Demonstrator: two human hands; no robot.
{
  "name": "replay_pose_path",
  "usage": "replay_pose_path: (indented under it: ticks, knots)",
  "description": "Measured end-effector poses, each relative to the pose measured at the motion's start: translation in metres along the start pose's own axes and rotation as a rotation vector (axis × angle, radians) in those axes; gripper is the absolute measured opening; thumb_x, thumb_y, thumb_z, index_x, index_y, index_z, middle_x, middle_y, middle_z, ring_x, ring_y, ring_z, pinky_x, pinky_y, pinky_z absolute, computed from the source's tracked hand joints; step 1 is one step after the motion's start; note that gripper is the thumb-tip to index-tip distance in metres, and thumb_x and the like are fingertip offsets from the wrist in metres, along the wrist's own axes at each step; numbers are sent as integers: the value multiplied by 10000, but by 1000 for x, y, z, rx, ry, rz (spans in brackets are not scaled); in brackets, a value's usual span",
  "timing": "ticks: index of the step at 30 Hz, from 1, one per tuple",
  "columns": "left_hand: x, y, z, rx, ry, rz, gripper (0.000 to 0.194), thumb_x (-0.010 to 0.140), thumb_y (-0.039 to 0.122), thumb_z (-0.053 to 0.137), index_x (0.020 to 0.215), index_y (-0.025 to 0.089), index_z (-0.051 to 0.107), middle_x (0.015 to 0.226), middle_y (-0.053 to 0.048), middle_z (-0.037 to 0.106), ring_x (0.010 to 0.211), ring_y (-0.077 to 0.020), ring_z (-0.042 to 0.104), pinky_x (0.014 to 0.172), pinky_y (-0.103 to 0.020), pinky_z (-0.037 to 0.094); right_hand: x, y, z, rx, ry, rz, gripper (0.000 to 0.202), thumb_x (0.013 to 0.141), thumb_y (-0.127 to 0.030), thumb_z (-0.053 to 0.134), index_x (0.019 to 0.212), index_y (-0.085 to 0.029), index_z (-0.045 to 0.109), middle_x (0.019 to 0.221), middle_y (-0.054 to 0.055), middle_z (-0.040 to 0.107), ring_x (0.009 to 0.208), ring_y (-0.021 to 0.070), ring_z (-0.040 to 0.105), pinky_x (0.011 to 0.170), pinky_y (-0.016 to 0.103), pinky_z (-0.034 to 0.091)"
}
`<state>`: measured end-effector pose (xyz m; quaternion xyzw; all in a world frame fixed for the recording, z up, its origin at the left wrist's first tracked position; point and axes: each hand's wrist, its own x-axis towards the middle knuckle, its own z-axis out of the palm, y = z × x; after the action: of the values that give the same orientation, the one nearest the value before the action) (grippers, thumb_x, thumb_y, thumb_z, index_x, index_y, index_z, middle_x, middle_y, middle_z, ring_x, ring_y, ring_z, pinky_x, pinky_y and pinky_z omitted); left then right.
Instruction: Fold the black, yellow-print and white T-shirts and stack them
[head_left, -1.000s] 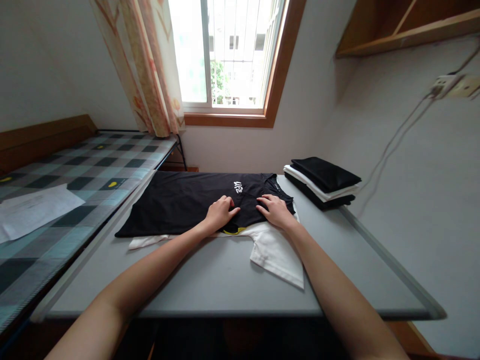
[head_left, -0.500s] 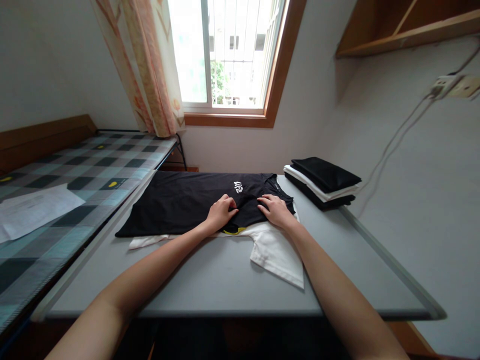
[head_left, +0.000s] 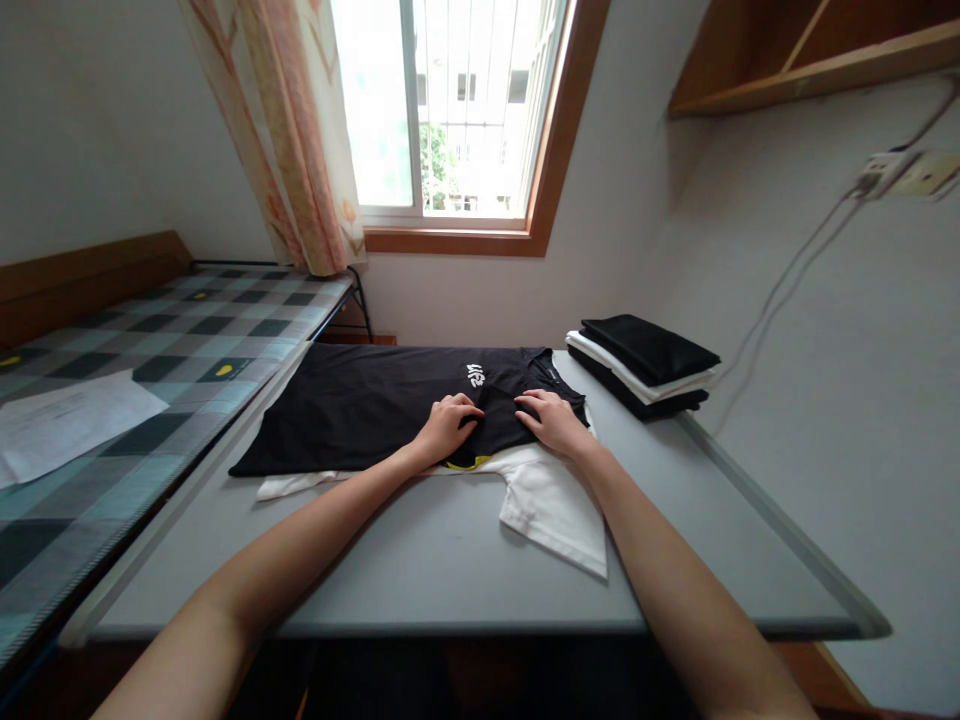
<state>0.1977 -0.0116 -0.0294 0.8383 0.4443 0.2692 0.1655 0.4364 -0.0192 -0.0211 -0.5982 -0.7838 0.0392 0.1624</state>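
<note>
A black T-shirt (head_left: pixel 360 405) with a white "LIFE"-like print lies spread on the grey table, its collar to the right. Beneath it is a white T-shirt (head_left: pixel 555 505), whose sleeve sticks out towards me; a strip of its hem shows at the lower left. A little yellow edge shows under the black cloth. My left hand (head_left: pixel 448 428) rests on the black T-shirt below the print, fingers and thumb apart. Near the collar, my right hand (head_left: pixel 556 420) lies on the same shirt with its fingers spread. Neither hand visibly grips the cloth.
A stack of folded black and white clothes (head_left: pixel 649 360) sits at the table's back right. The grey table (head_left: pixel 405 570) borders a bed with a checked cover (head_left: pixel 277 327), where a paper sheet (head_left: pixel 75 420) lies. A power cord (head_left: pixel 780 270) hangs along the right wall.
My left hand has shifted slightly right, its fingers reaching out a little more. The right hand stays nearly in place, and the shirts look almost the same.
</note>
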Motion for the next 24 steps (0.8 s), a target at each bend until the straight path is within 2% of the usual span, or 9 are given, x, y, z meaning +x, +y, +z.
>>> replay_pose_path:
  ticks: [6,11,14,16,19,22,24]
  knots:
    - [2,-7,3,-166,112,-8,224,862,161,592,1024,213,737,1011,-39,646,912,-153,620,863,-268,497,1,7,-3,40,1,-24,306,932,-329,539,1172,-218,693,1308,70,630,1212,228,550,1049,375,396]
    - [4,-10,2,-117,121,-135,254,854,121,565,1013,212,741,1002,-39,649,895,-161,629,849,-264,504,1,8,-5,7,13,-22,312,937,-350,525,1164,-229,700,1292,66,643,1191,231,569,1028,367,408]
    - [3,-10,1,-49,91,-164,255,860,137,560,1016,217,745,1004,-40,635,886,-162,627,855,-264,496,-1,14,-13,-32,56,42,345,938,-376,514,1201,-227,679,1246,85,666,1128,246,606,963,367,436]
    - [2,-9,0,27,71,-155,237,870,174,565,1004,231,751,1038,-44,615,904,-167,620,876,-278,486,-2,23,-20,-45,99,137,359,935,-399,508,1199,-224,676,1154,93,703,1049,250,640,903,363,451]
    - [0,-4,-3,167,59,-140,219,872,214,574,982,243,761,1125,-63,593,987,-210,584,906,-341,466,-2,39,-25,-11,109,260,338,914,-436,518,1056,-216,731,972,87,745,922,245,675,801,331,465]
    - [-2,4,-6,204,105,-94,232,896,250,560,1031,252,748,1216,-72,594,1118,-255,528,947,-398,433,-2,52,-24,98,50,268,324,864,-457,565,902,-199,757,847,80,751,807,224,682,691,285,466]
    - [-4,11,-8,124,129,24,267,940,265,506,1101,260,719,1262,-61,607,1187,-236,513,1001,-394,402,-2,56,-21,156,26,244,276,823,-425,605,861,-198,757,805,67,748,745,204,673,642,265,458]
